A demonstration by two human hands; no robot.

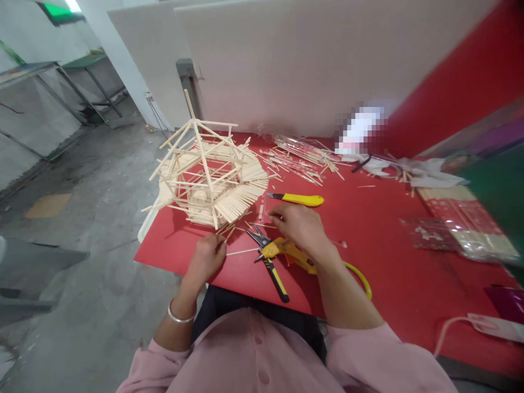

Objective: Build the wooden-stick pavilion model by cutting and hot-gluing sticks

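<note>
Nearest: pink sleeves and a dark lap, cut off by the bottom edge. A metal bangle (180, 318) sits on the left wrist.

Left hand (207, 258) rests at the near edge of the red table (368, 256), fingers curled loosely; a thin stick (242, 251) lies just beside its fingertips, but whether they pinch it I cannot tell. Right hand (298, 226) is palm down over the yellow-handled cutters (270, 262), fingers bent at a loose stick; grip hidden from this angle, cannot tell. A yellow tool (301, 261) under the wrist is mostly covered.

Beyond the hands: a yellow utility knife (298, 200) lies flat. Left of it, the stick model (207, 174) stands at the table's left corner, one stick poking up from its peak.

Further back: scattered sticks (298, 161) and clear wrappers, blurred. Right edge: packets (458, 229), smeared, contents unreadable. A white board (307, 65) stands behind.
</note>
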